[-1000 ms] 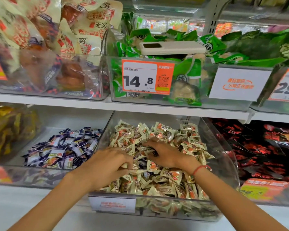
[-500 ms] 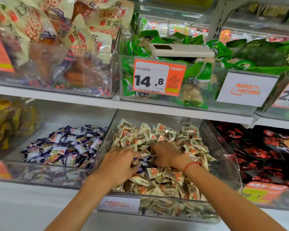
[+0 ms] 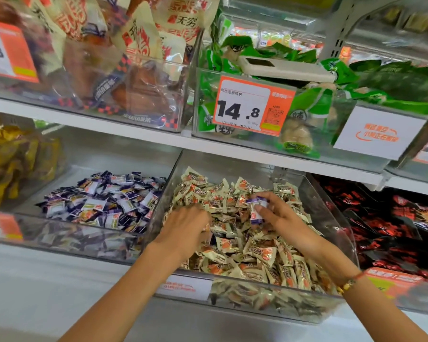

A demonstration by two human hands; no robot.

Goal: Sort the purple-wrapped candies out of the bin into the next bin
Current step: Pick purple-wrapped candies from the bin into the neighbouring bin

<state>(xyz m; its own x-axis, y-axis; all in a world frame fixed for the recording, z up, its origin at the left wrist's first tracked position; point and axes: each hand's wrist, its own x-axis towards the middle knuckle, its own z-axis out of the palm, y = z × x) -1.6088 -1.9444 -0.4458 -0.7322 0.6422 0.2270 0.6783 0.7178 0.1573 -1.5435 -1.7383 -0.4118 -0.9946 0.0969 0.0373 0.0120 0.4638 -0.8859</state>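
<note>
Head camera looks down two bare forearms into a clear bin (image 3: 341, 233) of cream-and-orange candies (image 3: 262, 253). Nearest, the left hand (image 3: 183, 230) lies palm-down with fingers curled into the heap; whether it grips anything I cannot tell. Slightly farther, the right hand (image 3: 279, 215) pinches one purple-wrapped candy (image 3: 256, 209) between thumb and fingers, lifted just clear of the pile. To finish this step well, lift it free without dragging cream wrappers along, carry it leftward over the dividing wall, and release it above the purple pile (image 3: 104, 201) in the next bin (image 3: 67, 236).
</note>
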